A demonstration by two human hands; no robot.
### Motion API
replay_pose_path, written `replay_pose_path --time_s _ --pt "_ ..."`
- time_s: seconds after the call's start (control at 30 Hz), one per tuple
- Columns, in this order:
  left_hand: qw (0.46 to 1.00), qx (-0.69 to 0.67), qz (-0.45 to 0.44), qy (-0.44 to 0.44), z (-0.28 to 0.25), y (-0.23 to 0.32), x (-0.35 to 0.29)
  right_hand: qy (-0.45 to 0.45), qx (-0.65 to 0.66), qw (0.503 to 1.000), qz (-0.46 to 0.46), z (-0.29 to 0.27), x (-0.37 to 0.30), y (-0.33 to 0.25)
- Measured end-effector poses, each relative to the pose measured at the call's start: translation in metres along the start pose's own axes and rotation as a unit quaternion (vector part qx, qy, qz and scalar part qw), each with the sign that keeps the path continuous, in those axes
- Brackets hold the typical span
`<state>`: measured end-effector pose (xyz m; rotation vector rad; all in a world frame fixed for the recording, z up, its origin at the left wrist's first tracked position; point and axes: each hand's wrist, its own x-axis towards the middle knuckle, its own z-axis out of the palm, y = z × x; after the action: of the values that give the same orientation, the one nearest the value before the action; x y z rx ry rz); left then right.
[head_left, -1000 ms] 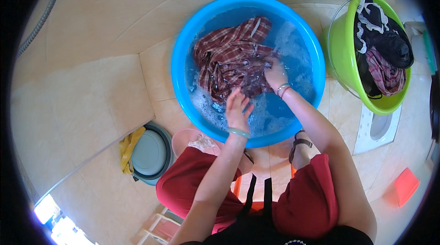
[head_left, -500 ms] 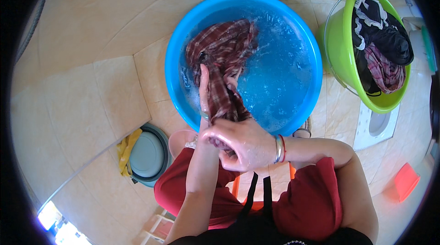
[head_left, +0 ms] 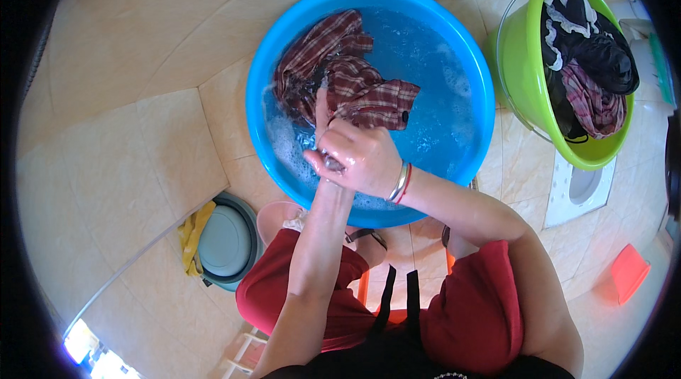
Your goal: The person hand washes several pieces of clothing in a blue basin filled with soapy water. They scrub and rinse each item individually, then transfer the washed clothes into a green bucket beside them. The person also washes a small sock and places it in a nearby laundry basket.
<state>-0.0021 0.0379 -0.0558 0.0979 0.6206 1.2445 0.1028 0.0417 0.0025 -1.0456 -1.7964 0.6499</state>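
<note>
1. Lying just ahead of my hands in the head view, the maroon plaid cloth [head_left: 365, 88] is sitting bunched in the water, toward the left side of the blue basin [head_left: 482, 106].
2. Its far fold is slanting up and to the right; its nearer fold is stretching rightward, ending past my knuckles.
3. My left hand [head_left: 322, 109] is lying nearer the cloth, pointing straight away from me and touching its near edge. My other hand is covering most of it, so I cannot tell how wide its grip is.
4. My right hand [head_left: 365, 155] is crossing over from the right, back upward, above my left wrist. Its fingers are curling, but I cannot tell how tightly, or whether any cloth is inside.
5. My right elbow is bending outward; my left forearm is running nearly straight.
</note>
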Motion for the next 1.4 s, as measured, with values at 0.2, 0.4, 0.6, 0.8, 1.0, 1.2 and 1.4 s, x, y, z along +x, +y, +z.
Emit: replay_pose_path --time_s 0.2,0.4,0.6,0.8,1.0,1.2,1.4 --pt "0.981 0.035 0.041 0.187 0.004 -0.025 0.005 0.021 -0.043 0.997 0.054 -0.009 0.002 0.048" --pt "0.912 0.383 0.041 0.139 0.024 -0.058 -0.010 -0.105 -0.309 0.914 0.242 -0.056 -0.023 0.100" --pt "0.840 0.539 0.037 0.047 0.000 -0.078 -0.040 -0.147 -0.187 0.958 0.158 -0.039 0.001 0.091" --pt "0.930 0.232 0.015 0.285 -0.023 -0.057 -0.050 -0.296 -0.251 0.897 0.210 0.015 -0.033 0.120" --pt "0.958 0.214 0.001 0.189 -0.034 -0.030 0.005 -0.187 -0.057 0.936 0.293 0.026 -0.049 0.149" --pt "0.990 0.093 -0.058 0.088 0.000 0.001 0.039 -0.223 0.039 0.957 0.180 -0.013 -0.023 0.063" --pt "0.980 -0.081 -0.155 0.100 0.036 0.020 0.040 -0.210 -0.006 0.973 -0.097 -0.037 -0.001 0.011"
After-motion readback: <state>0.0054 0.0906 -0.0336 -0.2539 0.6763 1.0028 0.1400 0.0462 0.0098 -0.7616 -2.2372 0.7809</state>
